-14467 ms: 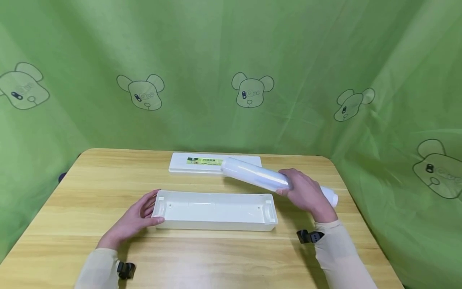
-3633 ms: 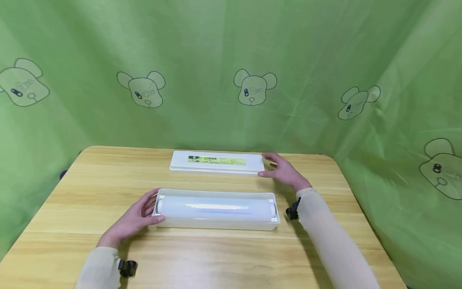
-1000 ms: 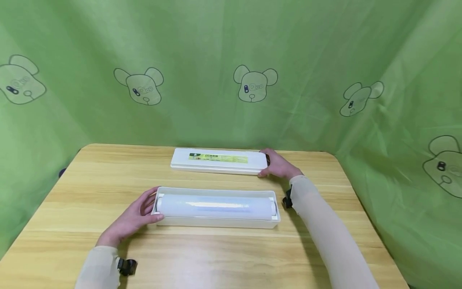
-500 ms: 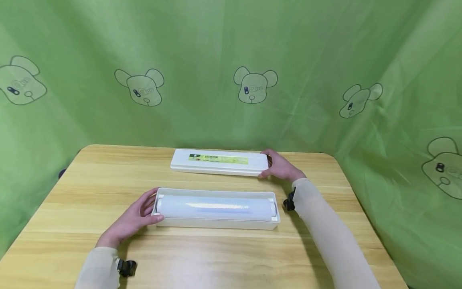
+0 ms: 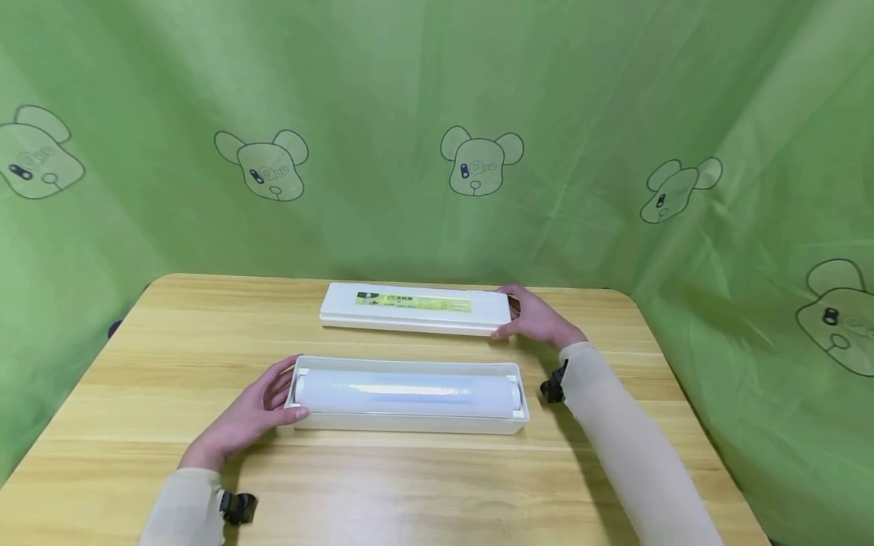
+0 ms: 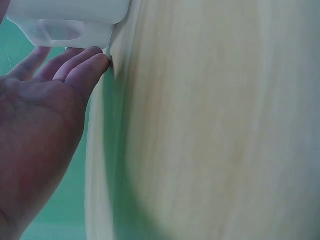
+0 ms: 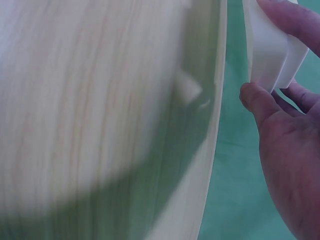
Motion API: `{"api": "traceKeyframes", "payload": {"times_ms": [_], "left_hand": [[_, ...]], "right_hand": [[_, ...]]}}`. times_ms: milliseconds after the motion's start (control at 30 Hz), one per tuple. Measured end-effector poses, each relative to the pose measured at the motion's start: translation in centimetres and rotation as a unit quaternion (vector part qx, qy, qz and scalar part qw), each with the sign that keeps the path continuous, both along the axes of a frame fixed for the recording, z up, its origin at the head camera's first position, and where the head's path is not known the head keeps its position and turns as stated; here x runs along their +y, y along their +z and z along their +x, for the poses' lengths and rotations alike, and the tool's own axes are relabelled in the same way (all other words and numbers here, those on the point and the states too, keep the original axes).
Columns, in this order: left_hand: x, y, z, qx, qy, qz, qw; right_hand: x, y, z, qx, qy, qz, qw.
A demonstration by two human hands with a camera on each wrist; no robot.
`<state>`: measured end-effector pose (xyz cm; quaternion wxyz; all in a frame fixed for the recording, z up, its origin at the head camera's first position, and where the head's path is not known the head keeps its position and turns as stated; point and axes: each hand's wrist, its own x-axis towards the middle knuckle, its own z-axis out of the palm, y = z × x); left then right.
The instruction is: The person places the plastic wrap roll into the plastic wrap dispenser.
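A long white translucent box (image 5: 410,423) lies on the table, and a shiny roll of cling film (image 5: 410,393) sits inside it lengthwise. My left hand (image 5: 249,417) holds the box's left end, thumb at the near side and fingers at the back. In the left wrist view the fingers of the left hand (image 6: 45,115) touch the box's end wall (image 6: 70,15). Farther back, my right hand (image 5: 542,318) grips the right end of a white lid (image 5: 382,318) bearing a green-yellow label. The right wrist view shows the lid (image 7: 267,50) between the right hand's (image 7: 295,140) thumb and fingers.
The wooden table (image 5: 410,493) has rounded far corners. A green curtain (image 5: 382,220) with printed bear heads hangs close behind its far edge and along both sides. A strip of bare wood separates lid and box.
The roll, earlier in my right hand, now lies in the box. My right hand went to the lid's right end; the lid has shifted slightly right and nearer. The left hand stays put.
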<state>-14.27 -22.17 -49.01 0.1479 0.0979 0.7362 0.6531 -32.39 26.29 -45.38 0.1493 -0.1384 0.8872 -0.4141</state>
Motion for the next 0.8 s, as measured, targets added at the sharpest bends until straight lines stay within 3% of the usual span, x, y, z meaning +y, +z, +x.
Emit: {"api": "traceKeyframes", "payload": {"times_ms": [233, 800], "left_hand": [[0.1, 0.1, 0.0, 0.001, 0.0, 0.001, 1.0], [0.0, 0.4, 0.1, 0.0, 0.002, -0.011, 0.9999]], "right_hand": [[0.1, 1.2, 0.8, -0.003, -0.003, -0.01, 1.0], [0.7, 1.8, 1.7, -0.008, -0.007, -0.05, 0.999]]}}
